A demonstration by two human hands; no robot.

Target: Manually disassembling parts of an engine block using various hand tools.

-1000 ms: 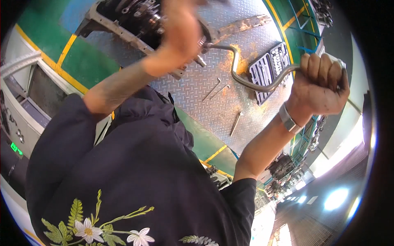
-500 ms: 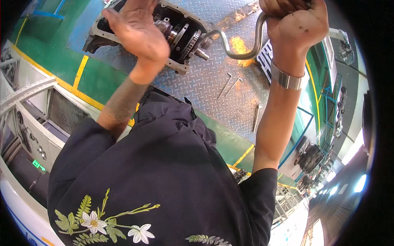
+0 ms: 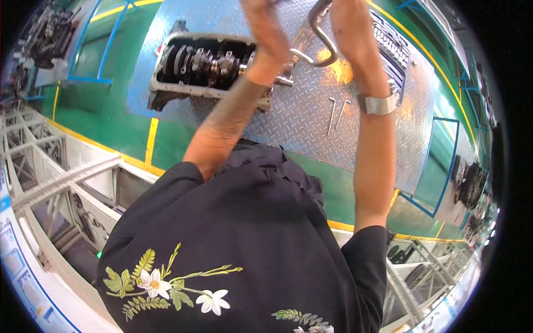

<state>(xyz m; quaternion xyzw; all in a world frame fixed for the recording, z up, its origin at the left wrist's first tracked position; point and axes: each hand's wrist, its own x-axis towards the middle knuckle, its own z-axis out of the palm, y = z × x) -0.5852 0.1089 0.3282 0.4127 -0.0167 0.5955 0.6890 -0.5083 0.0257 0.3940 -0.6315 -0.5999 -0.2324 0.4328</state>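
Observation:
An open engine block (image 3: 202, 64) lies on the diamond-pattern steel plate (image 3: 311, 133), its crankshaft showing inside. A bent metal crank handle (image 3: 322, 41) reaches from the block's right end up to my right hand (image 3: 350, 25), which grips its upper part at the top edge; a metal watch sits on that wrist. My left hand (image 3: 266, 33) is raised over the block's right end, next to the crank's lower bend. Its fingers are cut off by the frame edge, so its grip is hidden.
A dark tray of sockets (image 3: 391, 41) lies on the plate at the upper right, with two thin loose metal tools (image 3: 336, 114) below it. Green floor with yellow lines surrounds the plate. Metal frame racks (image 3: 66, 177) stand at the left, and another engine (image 3: 47, 28) sits at the far top left.
My right hand swung the crank handle from the right side up and over toward the top centre. My left hand shifted right, closer to the crank, and the block slid left in view.

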